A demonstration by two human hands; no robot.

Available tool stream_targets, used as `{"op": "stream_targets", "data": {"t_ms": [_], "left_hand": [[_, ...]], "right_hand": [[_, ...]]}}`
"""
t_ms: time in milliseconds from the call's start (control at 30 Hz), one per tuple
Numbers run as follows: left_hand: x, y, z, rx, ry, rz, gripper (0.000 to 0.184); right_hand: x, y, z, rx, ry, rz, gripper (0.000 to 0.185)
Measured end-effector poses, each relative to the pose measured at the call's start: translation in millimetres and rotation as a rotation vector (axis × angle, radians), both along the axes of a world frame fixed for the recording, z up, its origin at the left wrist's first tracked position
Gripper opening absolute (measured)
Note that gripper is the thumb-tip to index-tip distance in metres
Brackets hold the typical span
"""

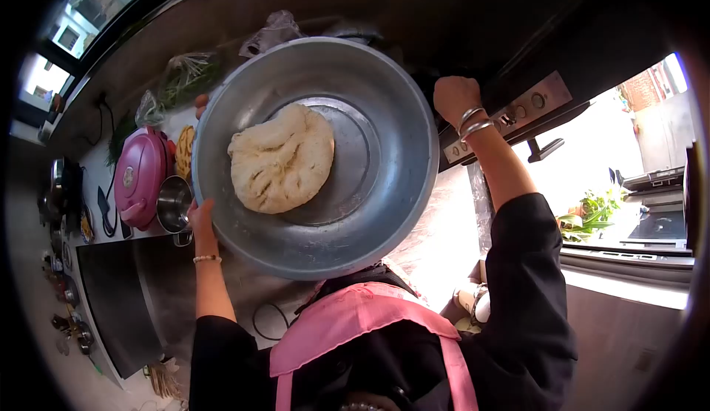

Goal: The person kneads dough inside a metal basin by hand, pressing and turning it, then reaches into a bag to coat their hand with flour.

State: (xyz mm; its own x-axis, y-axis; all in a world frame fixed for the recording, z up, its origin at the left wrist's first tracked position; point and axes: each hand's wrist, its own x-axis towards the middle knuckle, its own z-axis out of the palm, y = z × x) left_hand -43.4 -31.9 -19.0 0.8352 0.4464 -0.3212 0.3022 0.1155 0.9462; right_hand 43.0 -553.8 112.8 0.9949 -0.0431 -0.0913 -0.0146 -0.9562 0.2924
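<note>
A large grey metal basin (pixel 388 163) is in front of my body, with a lump of pale dough (pixel 282 161) lying in its left half. The dough's surface is creased and folded. At the basin's lower left rim, my left hand (pixel 201 220) grips the edge, its fingers partly hidden by the basin. My right hand (pixel 456 99) is closed, just off the basin's right side by a dark appliance front. Whatever is inside that fist, if anything, is hidden. A panel with knobs (pixel 529 104) is close to my right wrist.
Left of the basin stand a small steel pot (pixel 174 205) and a pink round appliance (pixel 139 178). Plastic bags, one with greens (pixel 186 78), lie behind. A black cooktop (pixel 122 304) is at lower left. Bright light enters on the right, near green plants (pixel 592 215).
</note>
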Motion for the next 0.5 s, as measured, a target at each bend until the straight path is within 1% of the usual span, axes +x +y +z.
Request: {"op": "stream_targets", "data": {"t_ms": [33, 133, 233, 267, 367, 400, 467, 500], "left_hand": [[-3, -4, 3, 0.013, 0.022, 0.028, 0.033], [2, 7, -7, 0.049, 0.074, 0.008, 0.033], [-1, 8, -12, -0.018, 0.033, -0.010, 0.037], [0, 7, -10, -0.028, 0.049, 0.017, 0.038], [4, 14, -17, 0.033, 0.089, 0.029, 0.038], [4, 19, -19, 0.042, 0.102, 0.040, 0.038], [8, 24, -25, 0.060, 0.125, 0.057, 0.037], [5, 17, -18, 0.055, 0.105, 0.021, 0.037]], "right_hand": [[-4, 1, 3, 0.025, 0.012, -0.009, 0.021], [-20, -1, 6, 0.082, 0.031, -0.065, 0.020], [-52, -8, 8, 0.117, 0.073, -0.123, 0.019], [-66, -12, 7, 0.141, 0.029, -0.097, 0.015], [-108, -39, -12, -0.022, -0.278, 0.256, 0.010], [-123, -46, -9, -0.096, -0.262, 0.392, 0.007], [-146, -62, -11, -0.118, -0.288, 0.443, 0.006], [-159, -69, -14, -0.123, -0.292, 0.469, 0.006]]}}
